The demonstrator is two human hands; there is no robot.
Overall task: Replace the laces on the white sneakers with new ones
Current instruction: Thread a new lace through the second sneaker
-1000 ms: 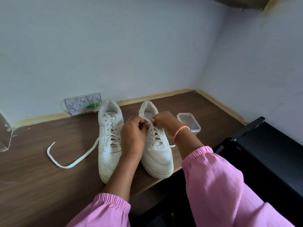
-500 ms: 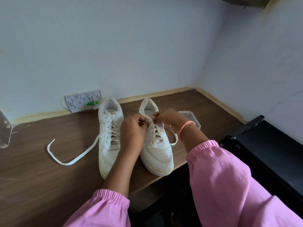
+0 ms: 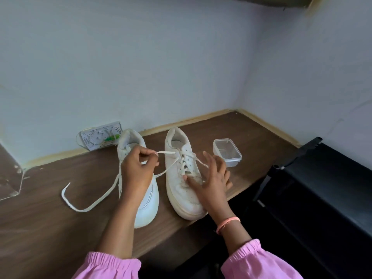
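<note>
Two white sneakers stand side by side on the brown table (image 3: 50, 228), toes toward me. My left hand (image 3: 138, 168) hovers over the left sneaker (image 3: 147, 206) and pinches the white lace (image 3: 168, 153) of the right sneaker (image 3: 181, 190), drawn out to the left from its top eyelets. My right hand (image 3: 211, 178) is spread, fingers straight, over the right sneaker's tongue and toe, its thumb touching the lacing. The other lace end runs under my right fingers. A long loose lace (image 3: 90, 206) trails from the left sneaker across the table to the left.
A small clear plastic box (image 3: 227, 152) stands right of the right sneaker. A white patterned plate with a green bit (image 3: 98, 135) leans at the wall behind the left sneaker. A clear acrylic piece (image 3: 10, 178) sits far left. A black rack (image 3: 322, 188) stands right of the table edge.
Both hands were together at the top of the right sneaker's lacing. Now my left hand has pulled a lace end out to the left, and my right hand has let go and spread.
</note>
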